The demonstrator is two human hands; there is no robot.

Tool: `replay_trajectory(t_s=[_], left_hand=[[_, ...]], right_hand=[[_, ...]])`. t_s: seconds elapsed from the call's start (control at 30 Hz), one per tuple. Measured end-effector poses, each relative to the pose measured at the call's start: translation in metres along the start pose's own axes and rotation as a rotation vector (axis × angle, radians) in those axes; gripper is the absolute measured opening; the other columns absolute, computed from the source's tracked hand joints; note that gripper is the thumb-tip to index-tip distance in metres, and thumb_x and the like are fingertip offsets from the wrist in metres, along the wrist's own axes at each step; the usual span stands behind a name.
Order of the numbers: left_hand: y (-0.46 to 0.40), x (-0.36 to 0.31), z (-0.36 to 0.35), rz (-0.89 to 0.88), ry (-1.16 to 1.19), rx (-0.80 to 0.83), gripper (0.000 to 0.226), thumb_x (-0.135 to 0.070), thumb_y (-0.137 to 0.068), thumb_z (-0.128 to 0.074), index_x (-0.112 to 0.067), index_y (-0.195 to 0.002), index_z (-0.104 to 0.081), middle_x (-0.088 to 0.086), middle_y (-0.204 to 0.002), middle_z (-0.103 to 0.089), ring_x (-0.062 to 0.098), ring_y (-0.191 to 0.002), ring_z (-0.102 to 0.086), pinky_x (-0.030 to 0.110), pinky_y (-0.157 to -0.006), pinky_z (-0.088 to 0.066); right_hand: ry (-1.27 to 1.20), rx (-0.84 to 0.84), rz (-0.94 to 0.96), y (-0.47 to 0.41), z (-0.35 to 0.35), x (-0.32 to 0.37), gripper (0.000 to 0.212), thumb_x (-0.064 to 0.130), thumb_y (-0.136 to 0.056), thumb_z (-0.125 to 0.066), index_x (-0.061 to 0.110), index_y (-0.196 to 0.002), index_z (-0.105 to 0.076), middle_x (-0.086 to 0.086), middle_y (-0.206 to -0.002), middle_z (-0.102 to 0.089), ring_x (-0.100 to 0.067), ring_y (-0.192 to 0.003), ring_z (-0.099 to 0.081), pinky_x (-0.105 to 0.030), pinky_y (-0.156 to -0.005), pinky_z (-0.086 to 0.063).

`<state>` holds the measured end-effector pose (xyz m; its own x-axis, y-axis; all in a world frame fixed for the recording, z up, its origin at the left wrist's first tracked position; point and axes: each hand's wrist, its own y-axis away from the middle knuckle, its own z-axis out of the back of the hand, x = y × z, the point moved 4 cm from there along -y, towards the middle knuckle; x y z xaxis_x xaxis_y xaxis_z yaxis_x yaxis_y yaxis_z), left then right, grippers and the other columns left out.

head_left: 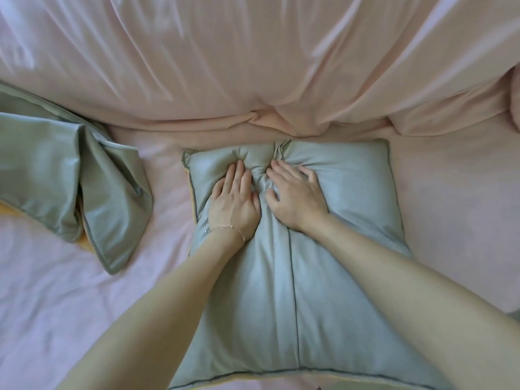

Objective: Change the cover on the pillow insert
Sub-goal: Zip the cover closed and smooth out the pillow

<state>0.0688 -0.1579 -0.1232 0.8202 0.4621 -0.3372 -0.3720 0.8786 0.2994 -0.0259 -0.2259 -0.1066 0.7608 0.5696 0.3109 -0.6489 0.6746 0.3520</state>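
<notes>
A pillow in a sage-green cover [346, 291] lies on the pink bed in front of me, with a seam running down its middle and a thin yellow edge along its left side. My left hand [235, 197] presses flat on the upper middle of the pillow, fingers straight, a thin bracelet on the wrist. Just to its right, my right hand [295, 192] presses down with fingers spread and slightly bent. The fabric bunches into folds between the two hands. A second green cover [70, 175] lies crumpled and empty at the left.
A pink sheet [450, 175] covers the bed around the pillow. A rumpled pink duvet [253, 60] fills the far side, its folded edge touching the pillow's top. Something yellow [11, 213] shows under the loose cover at the left edge.
</notes>
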Motion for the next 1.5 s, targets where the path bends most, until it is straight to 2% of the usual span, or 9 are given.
replay_trajectory(t_s=[0.2,0.43,0.6,0.87,1.0,1.23,1.33,1.43,1.5], left_hand=[[0.055,0.003,0.026,-0.067,0.234,-0.229,0.043,-0.028,-0.086,-0.036,-0.009,-0.118,-0.058,0.007,-0.137,-0.05,0.021,-0.131,-0.041,0.027,-0.107,-0.025],[0.06,-0.031,0.06,-0.003,0.274,-0.35,0.041,-0.034,-0.076,-0.041,-0.011,-0.101,-0.064,0.006,-0.112,-0.062,0.028,-0.11,-0.05,0.041,-0.091,-0.042],[0.054,-0.075,0.056,0.022,0.106,-0.139,0.045,-0.058,-0.077,-0.047,-0.016,-0.09,-0.059,0.002,-0.096,-0.055,0.026,-0.094,-0.048,0.034,-0.075,-0.033],[0.049,-0.058,0.063,0.145,0.471,-0.141,0.013,-0.019,-0.085,-0.059,-0.01,-0.085,-0.069,0.006,-0.086,-0.068,0.015,-0.079,-0.059,0.022,-0.067,-0.039],[0.062,-0.046,0.06,0.145,0.849,-0.25,0.009,-0.02,-0.083,-0.061,-0.023,-0.075,-0.065,-0.008,-0.079,-0.063,-0.004,-0.069,-0.053,0.019,-0.071,-0.041],[0.089,-0.108,0.023,-0.221,-0.035,-0.121,0.059,-0.05,-0.083,-0.028,-0.012,-0.116,-0.059,0.007,-0.139,-0.047,0.031,-0.133,-0.037,0.044,-0.104,-0.012],[0.102,-0.104,0.019,-0.247,0.229,-0.035,0.062,-0.042,-0.085,-0.023,-0.01,-0.132,-0.049,0.004,-0.147,-0.035,0.024,-0.141,-0.019,0.038,-0.114,0.005],[0.105,-0.067,0.046,0.017,0.82,-0.221,0.036,-0.015,-0.083,-0.04,-0.008,-0.107,-0.066,-0.007,-0.11,-0.063,-0.003,-0.105,-0.056,0.037,-0.108,-0.033],[0.099,-0.043,0.065,0.12,0.7,-0.412,0.032,-0.008,-0.081,-0.041,-0.004,-0.101,-0.065,-0.001,-0.095,-0.065,0.009,-0.09,-0.061,0.036,-0.088,-0.045]], right_hand=[[-0.492,-0.509,-0.122,0.035,0.043,-0.018,0.045,0.014,-0.084,-0.041,-0.004,-0.124,-0.054,-0.021,-0.115,-0.06,-0.034,-0.098,-0.06,-0.034,-0.089,-0.044],[-0.25,-0.083,-0.16,-0.003,0.053,-0.039,0.033,0.013,-0.091,-0.048,0.01,-0.122,-0.059,-0.011,-0.126,-0.052,-0.027,-0.117,-0.048,-0.032,-0.095,-0.035],[-0.256,-0.186,-0.157,0.008,0.059,-0.037,0.013,0.018,-0.09,-0.055,0.01,-0.097,-0.063,-0.005,-0.112,-0.055,-0.023,-0.101,-0.054,-0.031,-0.078,-0.039],[-0.225,-0.281,0.073,0.036,0.053,-0.027,0.016,0.012,-0.084,-0.059,0.004,-0.094,-0.069,-0.009,-0.104,-0.06,-0.03,-0.102,-0.051,-0.037,-0.076,-0.047],[-0.333,-0.19,0.138,0.044,0.053,-0.023,0.036,0.014,-0.078,-0.045,0.01,-0.1,-0.073,-0.005,-0.113,-0.064,-0.028,-0.111,-0.05,-0.037,-0.094,-0.037],[-0.653,-0.461,-0.345,0.067,0.074,-0.058,0.028,0.0,-0.089,-0.041,0.003,-0.103,-0.065,-0.01,-0.11,-0.066,-0.025,-0.107,-0.057,-0.018,-0.084,-0.035],[-0.519,-0.383,-0.238,0.058,0.073,-0.04,0.042,0.018,-0.09,-0.035,0.006,-0.124,-0.056,-0.009,-0.128,-0.057,-0.022,-0.122,-0.049,-0.028,-0.103,-0.029],[-0.32,-0.182,-0.006,0.054,0.06,-0.01,0.046,0.024,-0.096,-0.033,0.014,-0.14,-0.038,-0.002,-0.148,-0.035,-0.013,-0.138,-0.026,-0.038,-0.114,-0.007],[-0.137,-0.044,0.088,0.057,0.048,-0.002,0.046,0.025,-0.1,-0.031,0.018,-0.145,-0.027,0.0,-0.155,-0.018,-0.011,-0.143,-0.01,-0.04,-0.114,0.003]])
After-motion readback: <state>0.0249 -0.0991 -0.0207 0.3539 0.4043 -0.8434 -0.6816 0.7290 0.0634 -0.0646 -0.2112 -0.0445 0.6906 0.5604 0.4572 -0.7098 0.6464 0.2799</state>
